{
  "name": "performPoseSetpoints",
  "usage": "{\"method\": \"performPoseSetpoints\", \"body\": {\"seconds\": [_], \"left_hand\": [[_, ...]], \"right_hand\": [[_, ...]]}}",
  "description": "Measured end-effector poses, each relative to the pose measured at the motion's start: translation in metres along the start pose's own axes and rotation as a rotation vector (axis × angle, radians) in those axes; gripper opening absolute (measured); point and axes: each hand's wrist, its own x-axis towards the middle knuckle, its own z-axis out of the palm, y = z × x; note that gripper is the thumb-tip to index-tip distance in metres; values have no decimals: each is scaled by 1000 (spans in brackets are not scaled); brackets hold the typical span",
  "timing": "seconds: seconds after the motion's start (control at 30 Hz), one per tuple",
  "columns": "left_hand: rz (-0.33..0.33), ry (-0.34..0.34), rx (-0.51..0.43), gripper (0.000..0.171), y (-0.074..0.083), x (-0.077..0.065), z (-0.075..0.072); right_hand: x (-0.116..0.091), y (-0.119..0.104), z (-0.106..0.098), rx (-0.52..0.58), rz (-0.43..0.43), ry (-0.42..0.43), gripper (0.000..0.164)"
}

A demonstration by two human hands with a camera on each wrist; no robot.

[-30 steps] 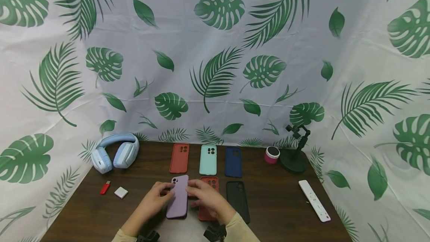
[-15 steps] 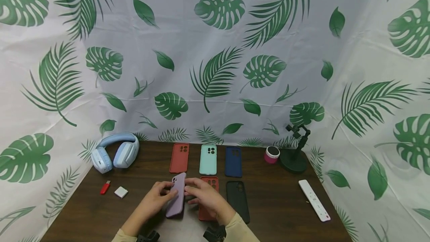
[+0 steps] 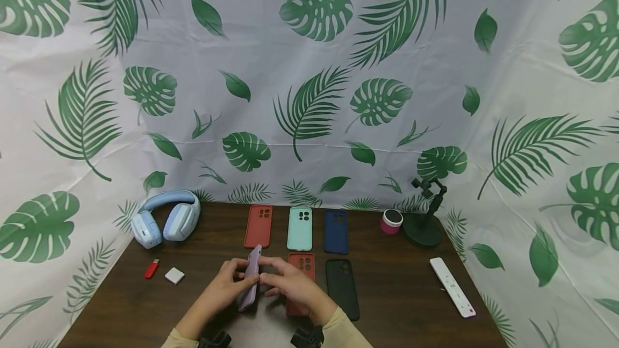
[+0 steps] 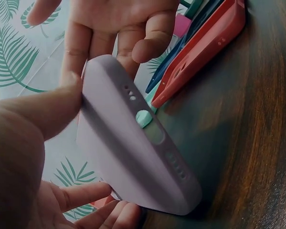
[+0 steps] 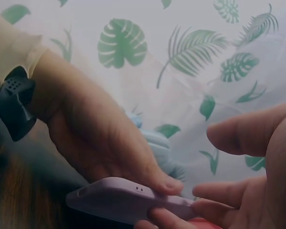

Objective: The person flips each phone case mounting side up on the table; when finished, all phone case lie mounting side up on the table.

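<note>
A light purple phone case (image 3: 250, 283) stands tilted steeply on its long edge near the front of the table. My left hand (image 3: 223, 288) grips it, thumb on the back and fingers round the other side. In the left wrist view, the case's end edge (image 4: 155, 129) shows a port slot and small holes, with mint green visible through the slot. My right hand (image 3: 296, 287) touches the case's right side with extended fingers. Its thumb (image 5: 238, 136) is apart from the case in the right wrist view.
Behind lie red (image 3: 258, 227), mint (image 3: 300, 230) and navy (image 3: 336, 231) phone cases. A second red case (image 3: 301, 305), partly under my right hand, and a black case (image 3: 342, 290) lie right. Headphones (image 3: 166, 219), a USB stick (image 3: 152, 269), a remote (image 3: 452, 288) and a stand (image 3: 423, 230) surround them.
The purple case has turned from lying nearly flat, back up, to standing steeply on edge. My left hand keeps its grip, while my right hand has shifted slightly left with it.
</note>
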Motion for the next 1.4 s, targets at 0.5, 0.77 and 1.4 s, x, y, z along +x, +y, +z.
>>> {"method": "performPoseSetpoints", "body": {"seconds": [0.5, 0.77, 1.4], "left_hand": [[-17, 26, -26, 38, 6, 1, -1], [-26, 50, -23, 35, 7, -1, -2], [-70, -94, -194, 27, 2, -2, -9]], "right_hand": [[3, 4, 2, -34, 45, -37, 51], [4, 13, 9, -56, 153, -27, 55], [6, 18, 14, -51, 151, -89, 54]]}}
